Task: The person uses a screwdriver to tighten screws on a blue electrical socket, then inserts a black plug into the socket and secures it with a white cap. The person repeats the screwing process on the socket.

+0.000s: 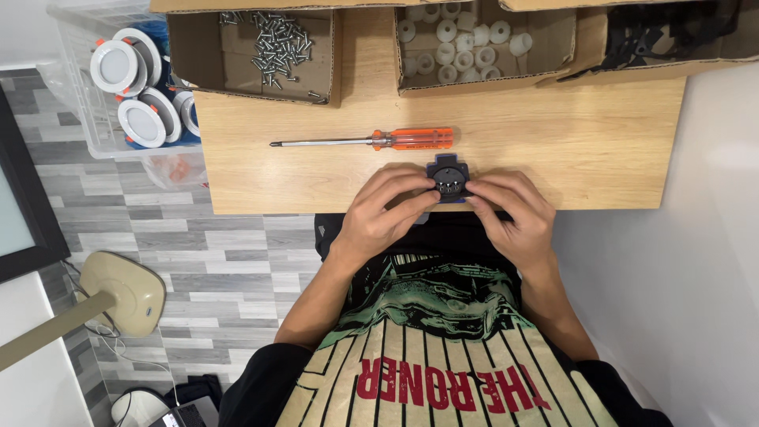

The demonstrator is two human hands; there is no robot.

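Note:
A small dark plastic part (447, 178) with a round recess sits near the front edge of the wooden table (601, 150). My left hand (387, 209) grips its left side with the fingertips. My right hand (510, 213) holds its right side. Both hands pinch the part between them. An orange-handled screwdriver (371, 141) lies on the table just beyond the part, its tip pointing left.
Along the table's far edge stand a cardboard box of screws (277, 43), a box of white round plastic pieces (462, 39) and a box of black parts (664, 32). A clear bin with round white lamps (134, 87) stands left of the table.

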